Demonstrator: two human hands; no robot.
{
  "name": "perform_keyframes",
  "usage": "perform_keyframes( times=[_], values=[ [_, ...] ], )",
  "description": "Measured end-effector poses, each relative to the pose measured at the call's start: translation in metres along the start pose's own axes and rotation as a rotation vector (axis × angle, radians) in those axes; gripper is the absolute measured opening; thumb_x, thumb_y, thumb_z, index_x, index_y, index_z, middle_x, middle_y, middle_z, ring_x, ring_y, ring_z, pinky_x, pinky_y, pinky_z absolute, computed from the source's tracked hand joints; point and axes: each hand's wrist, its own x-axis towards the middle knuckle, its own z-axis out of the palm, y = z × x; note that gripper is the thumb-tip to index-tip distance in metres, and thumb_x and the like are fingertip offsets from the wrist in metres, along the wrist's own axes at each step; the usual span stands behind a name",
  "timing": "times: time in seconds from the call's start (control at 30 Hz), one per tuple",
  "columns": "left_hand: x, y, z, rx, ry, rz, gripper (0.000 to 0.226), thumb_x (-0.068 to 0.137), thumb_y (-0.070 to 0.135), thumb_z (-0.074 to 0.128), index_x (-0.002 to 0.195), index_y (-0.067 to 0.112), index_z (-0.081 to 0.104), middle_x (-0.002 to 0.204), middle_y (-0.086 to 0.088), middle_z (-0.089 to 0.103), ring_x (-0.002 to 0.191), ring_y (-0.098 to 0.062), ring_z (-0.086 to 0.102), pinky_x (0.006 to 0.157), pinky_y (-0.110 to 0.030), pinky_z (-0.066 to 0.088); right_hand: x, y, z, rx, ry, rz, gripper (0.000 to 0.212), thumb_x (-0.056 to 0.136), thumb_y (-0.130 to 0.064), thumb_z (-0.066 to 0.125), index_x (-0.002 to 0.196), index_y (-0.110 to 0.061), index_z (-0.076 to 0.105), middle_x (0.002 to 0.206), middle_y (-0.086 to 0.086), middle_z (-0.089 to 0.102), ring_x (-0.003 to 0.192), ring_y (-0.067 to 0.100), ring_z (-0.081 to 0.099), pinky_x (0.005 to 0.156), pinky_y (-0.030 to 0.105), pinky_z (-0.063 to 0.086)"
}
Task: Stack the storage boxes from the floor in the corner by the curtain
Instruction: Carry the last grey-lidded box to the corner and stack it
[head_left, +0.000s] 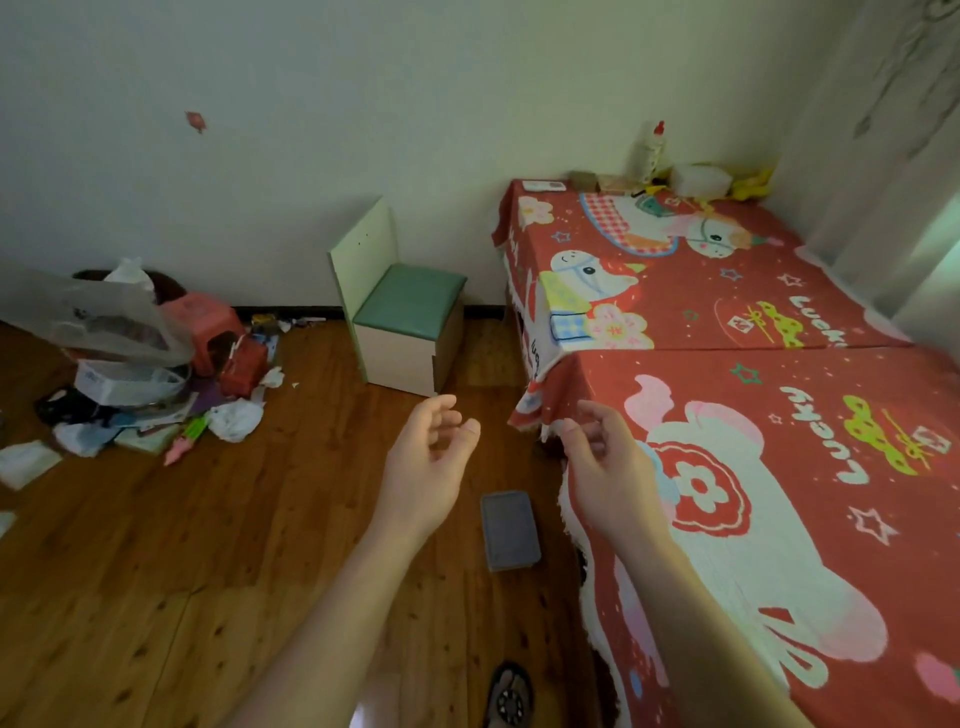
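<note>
My left hand (428, 460) is raised over the wooden floor, fingers apart and loosely curled, holding nothing. My right hand (605, 467) is beside it at the near corner of the red cartoon cloth (769, 395) that covers two low block shapes. Its fingers are spread close to the cloth's fringe, and no grip on it shows. A grey flat lid or box (509, 530) lies on the floor below and between my hands. The pale curtain (893, 208) hangs at the right edge, past the covered blocks.
A small green-seated chair (405, 317) stands against the wall. A pile of bags, a pink stool (202, 322), a white tub (124, 382) and loose toys clutters the floor at left. Bottles and packets (670, 171) sit at the cloth's far end. A sandal (511, 696) is near my feet.
</note>
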Motion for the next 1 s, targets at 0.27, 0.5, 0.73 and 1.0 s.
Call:
perform_keyframes(
  times=[0.27, 0.5, 0.73, 1.0],
  values=[
    [0.090, -0.002, 0.058, 0.057, -0.008, -0.050, 0.042, 0.094, 0.046, 0.056, 0.133, 0.035, 0.048, 0.113, 0.025, 0.055, 0.101, 0.014, 0.051, 0.074, -0.007, 0.039, 0.090, 0.029, 0.004, -0.024, -0.064, 0.049, 0.030, 0.094, -0.061, 0.048, 0.121, -0.050, 0.046, 0.104, -0.027, 0.059, 0.090, -0.006, 0.058, 0.066, 0.015, 0.044],
    [0.149, -0.036, 0.095, 0.108, -0.091, -0.109, 0.045, 0.095, 0.046, 0.056, 0.137, 0.032, 0.045, 0.118, 0.017, 0.057, 0.101, 0.009, 0.052, 0.074, -0.009, 0.039, 0.132, 0.078, 0.025, -0.029, -0.101, 0.158, 0.037, 0.096, -0.055, 0.050, 0.128, -0.036, 0.053, 0.109, -0.016, 0.063, 0.099, 0.004, 0.060, 0.071, 0.020, 0.046],
    [0.205, -0.089, 0.120, 0.186, -0.179, -0.152, 0.048, 0.095, 0.045, 0.056, 0.139, 0.028, 0.044, 0.119, 0.013, 0.057, 0.096, 0.010, 0.051, 0.073, -0.011, 0.038, 0.140, 0.133, 0.070, -0.080, -0.142, 0.357, 0.041, 0.096, -0.055, 0.050, 0.132, -0.035, 0.052, 0.099, -0.027, 0.056, 0.087, -0.013, 0.051, 0.062, 0.008, 0.037],
    [0.271, -0.190, 0.145, 0.215, -0.380, -0.257, 0.047, 0.095, 0.047, 0.054, 0.137, 0.026, 0.047, 0.118, 0.012, 0.056, 0.099, 0.001, 0.053, 0.075, -0.015, 0.041, 0.153, 0.197, 0.150, -0.073, -0.152, 0.652, 0.046, 0.095, -0.055, 0.050, 0.135, -0.031, 0.051, 0.098, -0.016, 0.065, 0.084, 0.004, 0.067, 0.075, 0.034, 0.057]
  ],
)
